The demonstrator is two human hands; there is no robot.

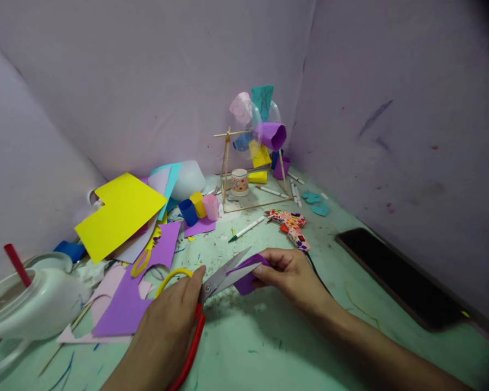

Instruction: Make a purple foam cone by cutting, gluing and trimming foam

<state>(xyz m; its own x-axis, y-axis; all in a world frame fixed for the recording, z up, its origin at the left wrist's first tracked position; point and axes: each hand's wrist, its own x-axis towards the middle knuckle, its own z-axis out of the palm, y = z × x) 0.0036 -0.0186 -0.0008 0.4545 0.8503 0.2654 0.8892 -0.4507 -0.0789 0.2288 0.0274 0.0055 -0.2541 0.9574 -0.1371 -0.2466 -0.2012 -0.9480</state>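
Observation:
My left hand grips a pair of scissors with one yellow and one red handle. Their blades are spread and reach to the right, around a small piece of purple foam sheet or paper. That purple piece is pinched between the fingers and thumb of my right hand. One blade passes across the front of the piece, close to my right thumb. Beyond my hands lie a green-tipped marker and a flower-patterned glue gun.
A stick frame holding a wheel of coloured cups stands in the back corner. Yellow sheet, purple scraps and a white teapot-like vessel with a red straw crowd the left. A dark phone lies at right.

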